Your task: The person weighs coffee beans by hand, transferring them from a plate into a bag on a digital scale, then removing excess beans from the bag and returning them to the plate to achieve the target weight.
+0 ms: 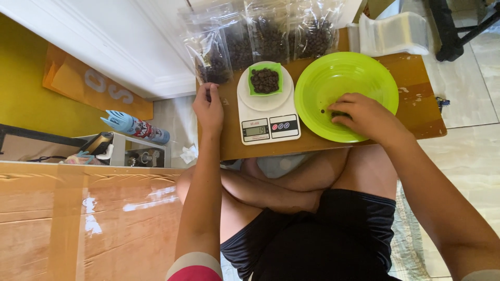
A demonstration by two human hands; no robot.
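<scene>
Both grips first: our right hand [364, 117] curls down into the lime-green plastic bowl [346, 78], fingertips pinched toward a few dark beans [333, 112] left on its floor, though whether a bean is actually caught between them we cannot tell. Our left hand [208, 106] rests on the near left edge of the tabletop [416, 104], fingers bent loosely with something small and dark at the tips; whether it is closed on that speck we cannot tell either.

From large to small: the low wooden tabletop, glossy and scuffed, sits over our crossed legs so everything stays in reach. Along its far edge 4 clear plastic pouches [268, 34] of dark roasted beans lean against the white wall, crinkled and shiny, grouped apart from the working area. A stack of empty clear bags [390, 34] lies at the far right corner. The wide, shallow, nearly empty bowl sits just right of the white digital kitchen scale [266, 112], whose round platform carries a small square green dish [264, 79] heaped with beans [264, 80], centred so the display below stays readable.
</scene>
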